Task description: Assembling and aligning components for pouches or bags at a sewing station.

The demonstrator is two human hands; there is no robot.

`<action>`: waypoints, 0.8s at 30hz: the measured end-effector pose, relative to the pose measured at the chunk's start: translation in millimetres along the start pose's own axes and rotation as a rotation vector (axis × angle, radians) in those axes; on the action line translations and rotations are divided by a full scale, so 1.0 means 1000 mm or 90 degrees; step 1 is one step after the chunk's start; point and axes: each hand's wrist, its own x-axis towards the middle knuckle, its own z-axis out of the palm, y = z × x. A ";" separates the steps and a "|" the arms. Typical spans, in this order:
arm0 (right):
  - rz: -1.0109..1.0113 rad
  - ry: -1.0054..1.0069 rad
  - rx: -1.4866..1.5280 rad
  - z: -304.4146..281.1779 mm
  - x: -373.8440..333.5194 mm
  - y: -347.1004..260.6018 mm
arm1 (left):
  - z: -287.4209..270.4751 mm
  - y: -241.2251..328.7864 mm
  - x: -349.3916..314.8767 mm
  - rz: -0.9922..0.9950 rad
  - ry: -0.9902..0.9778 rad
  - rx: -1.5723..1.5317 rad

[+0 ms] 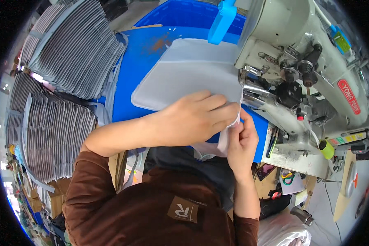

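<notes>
A pale grey fabric panel (184, 80) with a stitched rim and a seam across it lies flat on the blue tabletop (127, 98). Its right edge sits by the needle area of the sewing machine (274, 61). My left hand (207, 112) reaches across the panel, fingers curled down on its near right corner. Just right of it, my right hand (242, 143) pinches the fabric edge between thumb and fingers. A pale strip of cloth (223, 142) hangs below the two hands toward my lap. The fingertips of my left hand are partly hidden.
Tall stacks of grey panels (78, 49) and more bundled panels (57, 135) stand at the left. A blue bin (176, 14) is behind the table, with a bright blue plastic holder (222, 22) above it. Pens (272, 143) and green-handled scissors (288, 178) lie at the right.
</notes>
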 end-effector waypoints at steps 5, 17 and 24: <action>0.015 -0.017 -0.001 -0.002 0.014 0.002 | 0.014 -0.024 0.004 0.045 -0.009 -0.017; -0.034 0.019 -0.121 -0.003 0.043 0.003 | 0.041 -0.051 0.009 0.056 0.106 0.022; -0.038 0.021 -0.169 -0.001 0.045 -0.002 | 0.031 -0.053 -0.017 0.027 -0.054 0.212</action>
